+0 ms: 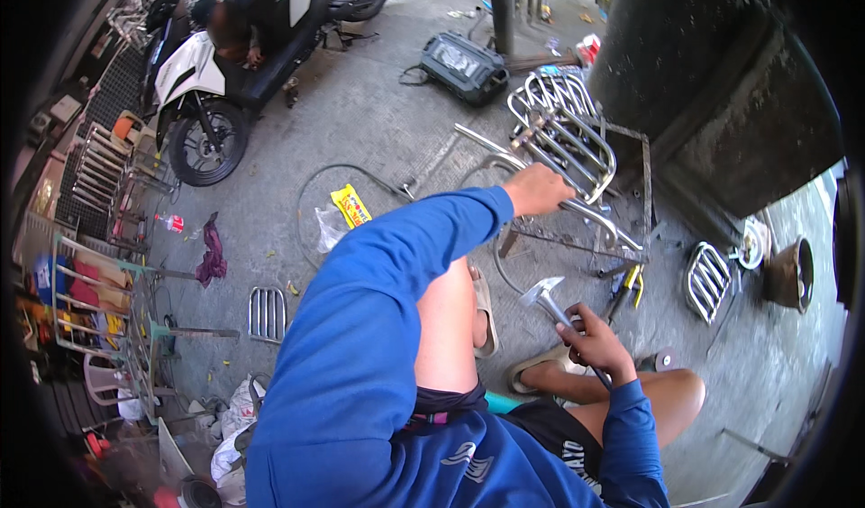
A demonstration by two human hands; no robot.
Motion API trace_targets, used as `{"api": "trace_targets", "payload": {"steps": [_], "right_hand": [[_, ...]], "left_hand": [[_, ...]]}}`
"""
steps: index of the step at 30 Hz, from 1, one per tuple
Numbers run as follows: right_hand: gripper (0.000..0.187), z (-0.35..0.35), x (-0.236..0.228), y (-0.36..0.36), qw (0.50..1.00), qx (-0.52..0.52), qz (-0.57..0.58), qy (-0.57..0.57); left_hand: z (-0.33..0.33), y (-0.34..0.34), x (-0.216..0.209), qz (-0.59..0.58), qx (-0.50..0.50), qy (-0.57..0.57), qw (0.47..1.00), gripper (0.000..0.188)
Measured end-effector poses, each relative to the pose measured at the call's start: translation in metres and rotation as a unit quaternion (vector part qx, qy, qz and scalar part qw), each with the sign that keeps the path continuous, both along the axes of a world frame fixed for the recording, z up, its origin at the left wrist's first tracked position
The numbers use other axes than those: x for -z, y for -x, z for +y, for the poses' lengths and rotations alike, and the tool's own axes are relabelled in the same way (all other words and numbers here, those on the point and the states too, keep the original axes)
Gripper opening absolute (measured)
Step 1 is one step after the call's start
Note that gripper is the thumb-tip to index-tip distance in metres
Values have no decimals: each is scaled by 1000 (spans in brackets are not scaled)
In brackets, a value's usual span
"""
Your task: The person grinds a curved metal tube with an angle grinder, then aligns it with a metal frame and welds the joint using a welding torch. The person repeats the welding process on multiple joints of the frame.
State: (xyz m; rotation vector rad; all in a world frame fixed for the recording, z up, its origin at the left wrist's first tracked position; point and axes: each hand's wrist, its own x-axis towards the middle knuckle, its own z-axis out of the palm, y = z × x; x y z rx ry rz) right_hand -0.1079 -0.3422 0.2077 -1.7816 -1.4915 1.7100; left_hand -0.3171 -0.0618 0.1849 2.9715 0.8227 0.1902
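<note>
My left hand (pixel 538 190), its arm in a blue sleeve, reaches forward and is closed around a shiny bent metal tube (pixel 491 146). The tube lies slantwise over a low square metal frame (pixel 647 183). Closer to my body, my right hand (pixel 596 341) grips a hammer (pixel 544 295) by its handle, the metal head pointing left and away from my knees. Just beyond the left hand, several curved chrome tube racks (pixel 577 138) are heaped on the frame. My left fingers partly hide where they meet the tube.
A yellow-handled tool (pixel 633 287) lies beside the frame. Slatted metal grates (pixel 709 283) (pixel 268 314) rest on the concrete floor. A cable (pixel 302 201) curves past a yellow packet (pixel 350 206). Farther off are a black case (pixel 461 66) and a white scooter (pixel 192 80) with a person beside it.
</note>
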Motion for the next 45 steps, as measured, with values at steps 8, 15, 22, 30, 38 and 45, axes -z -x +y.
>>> {"api": "trace_targets", "payload": {"steps": [8,15,22,30,38,45], "right_hand": [[38,-1,12,-16,921,343,0,-183],[41,9,55,-7,874,404,-73,-260],[43,28,92,8,886,390,-31,-249],[41,34,117,19,874,371,-64,-306],[41,31,132,20,877,337,-82,-332],[43,28,133,22,885,357,-91,-286]], "left_hand": [[13,18,34,-5,99,-55,994,38],[50,33,46,16,181,-131,975,23],[68,44,73,17,190,-127,973,20],[75,50,88,25,200,-115,973,29],[74,49,86,5,194,-94,976,30],[74,49,87,3,197,-113,974,31]]}}
